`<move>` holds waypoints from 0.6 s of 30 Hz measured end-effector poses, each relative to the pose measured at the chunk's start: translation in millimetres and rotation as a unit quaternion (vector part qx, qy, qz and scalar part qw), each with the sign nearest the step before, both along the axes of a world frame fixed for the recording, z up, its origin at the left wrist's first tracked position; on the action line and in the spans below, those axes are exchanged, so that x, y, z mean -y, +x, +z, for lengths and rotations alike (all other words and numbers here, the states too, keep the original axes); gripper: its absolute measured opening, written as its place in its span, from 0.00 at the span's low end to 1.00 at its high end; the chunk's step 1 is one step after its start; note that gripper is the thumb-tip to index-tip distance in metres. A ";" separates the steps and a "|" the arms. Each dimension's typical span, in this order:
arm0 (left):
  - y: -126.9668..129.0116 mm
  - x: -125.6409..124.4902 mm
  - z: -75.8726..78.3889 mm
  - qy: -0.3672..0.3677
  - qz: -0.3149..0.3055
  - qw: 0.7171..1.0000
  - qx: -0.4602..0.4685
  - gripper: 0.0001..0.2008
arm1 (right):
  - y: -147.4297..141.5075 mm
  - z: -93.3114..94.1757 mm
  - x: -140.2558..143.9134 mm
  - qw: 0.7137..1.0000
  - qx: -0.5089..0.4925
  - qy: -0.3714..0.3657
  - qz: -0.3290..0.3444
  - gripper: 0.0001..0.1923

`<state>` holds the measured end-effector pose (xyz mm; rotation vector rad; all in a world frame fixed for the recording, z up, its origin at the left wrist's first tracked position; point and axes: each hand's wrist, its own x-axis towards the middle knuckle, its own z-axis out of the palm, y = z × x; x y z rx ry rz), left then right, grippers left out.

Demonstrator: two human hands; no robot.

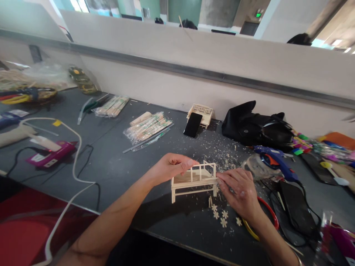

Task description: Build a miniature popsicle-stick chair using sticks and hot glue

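A miniature wooden bench [194, 183], built of thin pale sticks with a low railing, stands on the dark table in front of me. My left hand [172, 168] pinches the top of its railing at the left between thumb and fingers. At the bench's right end, my right hand [240, 190] has its thumb and fingertips closed on the corner post. Whether a small loose piece sits between those fingertips is hidden. Several small star-shaped wooden pieces [224, 222] lie below the right hand, beside a few short stick bits [210, 201].
Behind the bench are a phone [193, 125] leaning on another small wooden model [203, 111], and bagged sticks [151, 127]. On the right lie a black bag [255, 125], a blue glue gun [280, 162] and red-and-yellow handles [270, 212]. A white cable [76, 159] crosses the left side.
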<state>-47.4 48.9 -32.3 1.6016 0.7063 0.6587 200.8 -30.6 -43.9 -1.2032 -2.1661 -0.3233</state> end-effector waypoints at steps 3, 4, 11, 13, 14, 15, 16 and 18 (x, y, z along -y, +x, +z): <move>0.5 0.2 0.1 0.000 -0.002 1.000 0.006 0.24 | 0.2 -0.2 0.0 1.000 0.001 0.001 0.001 0.09; 0.6 0.3 0.1 -0.001 0.001 1.000 0.005 0.24 | 0.4 -0.3 0.0 1.000 0.001 0.001 0.001 0.09; 1.1 0.4 -0.2 0.004 0.010 1.000 -0.001 0.24 | 1.2 0.1 -0.3 1.000 0.001 0.000 -0.002 0.10; 1.2 0.1 -0.9 0.003 0.009 1.000 0.001 0.24 | 0.8 0.4 -0.3 1.000 0.002 0.001 -0.002 0.10; 1.2 0.0 -1.3 0.004 0.006 1.000 0.006 0.24 | 0.5 0.3 -0.4 1.000 0.002 0.001 -0.002 0.10; 1.2 -0.1 -1.7 0.004 0.004 1.000 0.011 0.25 | 0.3 0.1 -0.5 1.000 0.001 0.001 -0.001 0.10; 1.2 -0.2 -2.0 0.004 0.002 1.000 0.013 0.25 | 0.2 0.0 -0.6 1.000 -0.001 0.001 0.000 0.10; 0.9 -0.4 -2.8 0.005 0.001 1.000 0.013 0.25 | 0.6 0.1 -0.9 1.000 -0.003 0.000 0.001 0.10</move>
